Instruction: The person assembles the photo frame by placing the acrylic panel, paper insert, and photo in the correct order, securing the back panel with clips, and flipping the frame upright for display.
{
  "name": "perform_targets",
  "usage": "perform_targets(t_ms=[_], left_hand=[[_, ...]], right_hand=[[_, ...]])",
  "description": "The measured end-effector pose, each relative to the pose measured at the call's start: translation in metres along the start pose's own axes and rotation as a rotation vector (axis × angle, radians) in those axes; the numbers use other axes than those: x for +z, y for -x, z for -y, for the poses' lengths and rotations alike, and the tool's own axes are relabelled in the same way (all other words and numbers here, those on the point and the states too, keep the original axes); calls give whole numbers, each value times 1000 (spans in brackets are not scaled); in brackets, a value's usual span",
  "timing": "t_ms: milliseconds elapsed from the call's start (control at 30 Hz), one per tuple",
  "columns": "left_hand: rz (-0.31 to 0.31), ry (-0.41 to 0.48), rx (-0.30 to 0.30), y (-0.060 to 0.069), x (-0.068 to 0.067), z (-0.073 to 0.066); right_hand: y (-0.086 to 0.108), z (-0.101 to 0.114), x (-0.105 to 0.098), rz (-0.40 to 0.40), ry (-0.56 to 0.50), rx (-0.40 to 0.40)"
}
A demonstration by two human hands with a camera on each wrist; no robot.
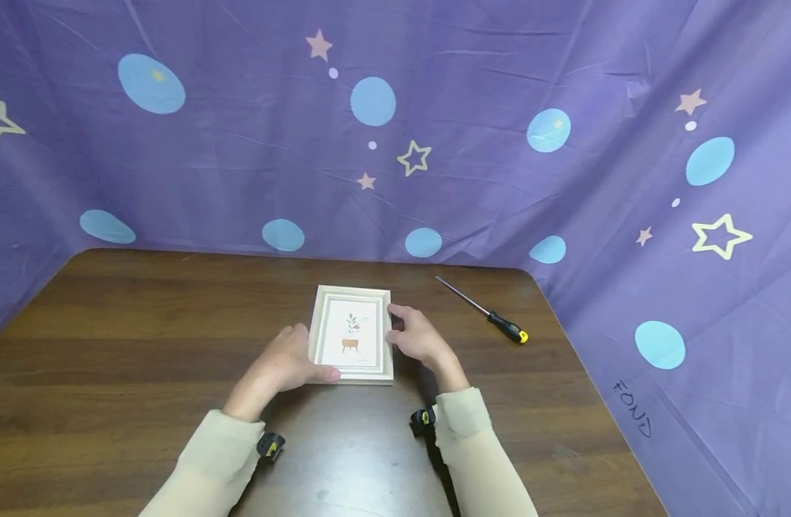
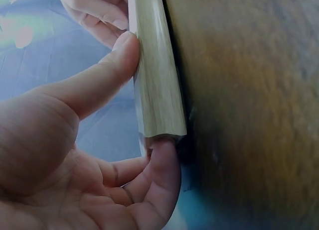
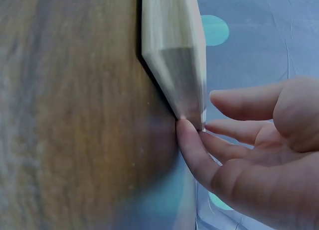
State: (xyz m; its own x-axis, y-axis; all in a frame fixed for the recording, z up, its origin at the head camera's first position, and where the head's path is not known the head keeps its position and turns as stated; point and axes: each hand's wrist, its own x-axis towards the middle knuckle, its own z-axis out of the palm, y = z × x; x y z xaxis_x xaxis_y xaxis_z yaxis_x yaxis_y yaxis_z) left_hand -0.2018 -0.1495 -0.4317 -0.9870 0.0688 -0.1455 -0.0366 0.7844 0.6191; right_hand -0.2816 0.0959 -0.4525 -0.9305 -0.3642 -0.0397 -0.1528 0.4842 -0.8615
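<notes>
A cream-white picture frame (image 1: 384,370) lies face up on the brown table, holding a print (image 1: 351,336) of a leafy plant in an orange pot. My left hand (image 1: 285,365) grips its near left corner: the thumb lies against the near edge, and the fingers curl against the left side. At the right side, my right hand (image 1: 421,336) touches the frame with its fingertips. In the right wrist view, a fingertip (image 3: 185,130) rests against the frame's side (image 3: 177,78), while the thumb (image 3: 241,101) stands apart from it.
A screwdriver (image 1: 506,328) with a black and yellow handle lies to the right, its shaft pointing toward the back. Behind the wooden table (image 1: 143,345) hangs a purple cloth (image 1: 240,143) with blue spots and stars, which also runs along the right side.
</notes>
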Motion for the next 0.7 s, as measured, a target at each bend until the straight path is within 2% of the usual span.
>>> perform_targets(t_ms=[200,467,567,700], left_hand=[[-12,15,-5,-3,4,-4],[-21,21,19,-5,11,-6],[-19,21,37,-5,9,-5],[21,11,59,-5,1,1]], right_hand=[[2,1,-2,-8,21,-1],[6,-3,-5,-18,24,-8],[6,-4,-5,-18,21,-6],[5,-2,-6,-14,26,1]])
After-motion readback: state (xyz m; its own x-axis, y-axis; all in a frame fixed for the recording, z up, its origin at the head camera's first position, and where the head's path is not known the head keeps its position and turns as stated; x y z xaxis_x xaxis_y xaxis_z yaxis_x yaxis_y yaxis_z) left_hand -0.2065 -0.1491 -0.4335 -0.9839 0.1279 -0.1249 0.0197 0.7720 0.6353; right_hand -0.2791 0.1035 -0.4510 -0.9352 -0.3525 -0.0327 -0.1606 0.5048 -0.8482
